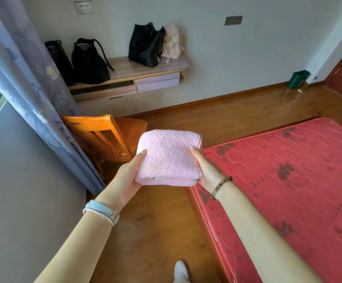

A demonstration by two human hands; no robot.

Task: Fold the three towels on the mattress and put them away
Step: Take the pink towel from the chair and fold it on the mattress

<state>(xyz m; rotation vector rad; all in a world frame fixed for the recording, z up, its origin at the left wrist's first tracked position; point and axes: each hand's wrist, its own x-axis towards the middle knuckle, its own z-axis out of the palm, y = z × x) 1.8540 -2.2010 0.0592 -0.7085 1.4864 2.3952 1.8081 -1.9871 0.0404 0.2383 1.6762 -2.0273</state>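
Note:
A folded stack of pink towel (pixel 169 156) is held up in the air over the wooden floor, left of the red mattress (pixel 288 180). My left hand (pixel 128 176) grips its left side, thumb on top and fingers underneath. My right hand (pixel 205 170) grips the right side the same way. How many towels are in the stack cannot be told. No towel lies on the visible part of the mattress.
An orange wooden chair (pixel 104 135) stands just beyond the towel by the curtain (pixel 33 99). A wall-mounted wooden shelf with drawers (pixel 145 78) carries black bags (pixel 90 62) and a pink bag (pixel 173 41). A green bin (pixel 298 78) sits in the far corner.

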